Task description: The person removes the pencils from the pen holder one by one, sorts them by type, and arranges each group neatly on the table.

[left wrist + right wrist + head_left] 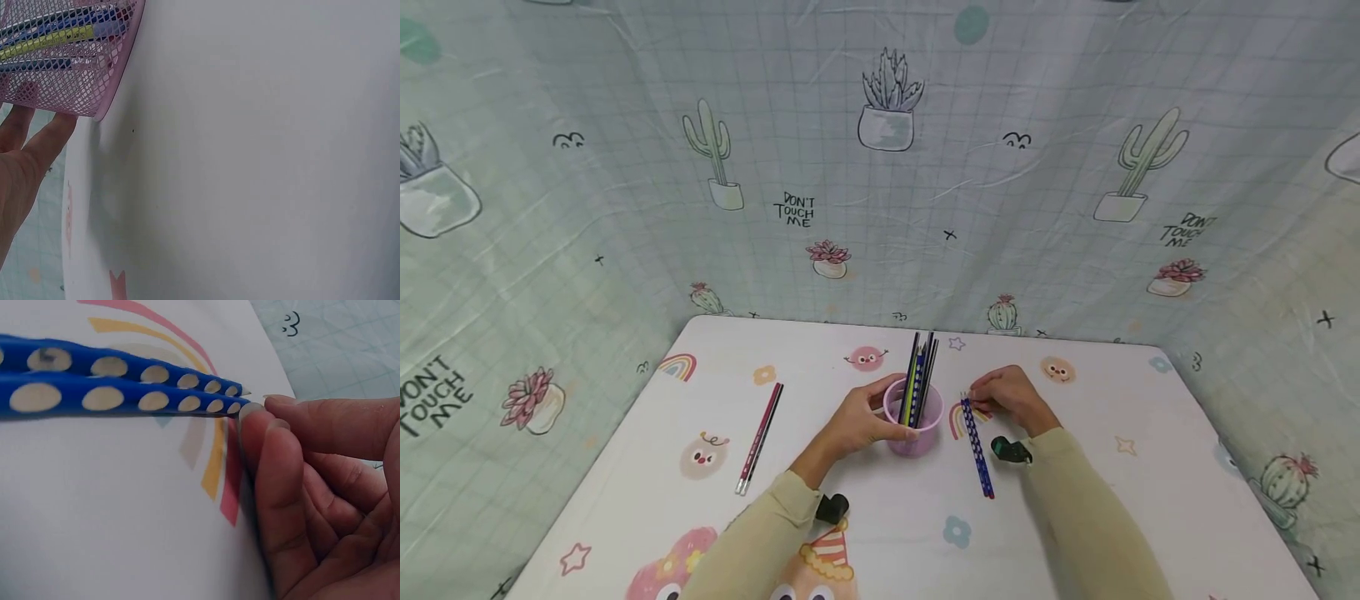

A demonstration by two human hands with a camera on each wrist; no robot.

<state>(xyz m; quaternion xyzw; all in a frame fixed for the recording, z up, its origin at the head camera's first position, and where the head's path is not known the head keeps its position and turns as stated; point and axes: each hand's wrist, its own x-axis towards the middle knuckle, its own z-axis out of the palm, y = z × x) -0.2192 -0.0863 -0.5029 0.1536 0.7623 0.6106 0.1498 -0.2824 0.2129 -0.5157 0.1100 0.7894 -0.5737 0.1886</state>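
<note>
A pink mesh pencil cup (913, 447) stands on the table, with several pencils (917, 383) leaning in it. My left hand (854, 427) grips the cup from its left side, thumb across the near side and fingers round the far side. In the left wrist view, fingers (51, 140) lie against the mesh. Two blue pencils (978, 450) with pale oval dots lie side by side just right of the cup, points away from me. My right hand (1013, 395) pinches at the point of one blue pencil (125, 399); the fingertips hide that tip.
A red pencil and a black pencil (760, 437) lie side by side on the left of the white patterned table (895, 533). Cloth (820, 158) printed with cacti hangs behind the table and along both sides.
</note>
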